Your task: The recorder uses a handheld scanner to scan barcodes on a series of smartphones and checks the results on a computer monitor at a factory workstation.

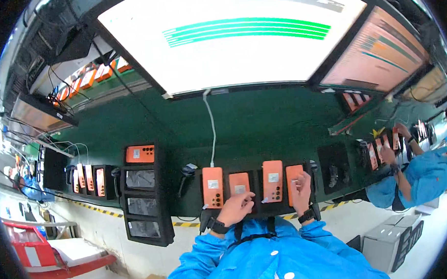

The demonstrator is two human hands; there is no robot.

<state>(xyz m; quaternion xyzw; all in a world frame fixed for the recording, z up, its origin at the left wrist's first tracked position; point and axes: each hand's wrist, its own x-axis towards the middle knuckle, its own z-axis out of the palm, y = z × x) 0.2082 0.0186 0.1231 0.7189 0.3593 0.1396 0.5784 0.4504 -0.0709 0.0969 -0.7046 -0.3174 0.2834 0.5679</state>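
Observation:
Several orange phones lie back up in a black tray (257,209) in front of me. My left hand (239,208), fingers loosely bent and apart, rests over the lower part of the second phone (239,182) and hides its lower end. At the far left of the tray, a phone (213,186) has a white cable (212,125) at its top end. Beside it, a third phone (272,180) stands higher, with a pale label. Over the right edge of the rightmost phone (292,181) is my right hand (302,188), fingers bent and apart; contact is unclear.
A black tray column (151,231) with dark wrapped pieces and one orange phone stands left. Handheld scanners, one black (186,178), flank the phones. A large monitor (239,56) hangs ahead. An empty-looking black tray (334,168) and a co-worker in blue (415,174) are to the right.

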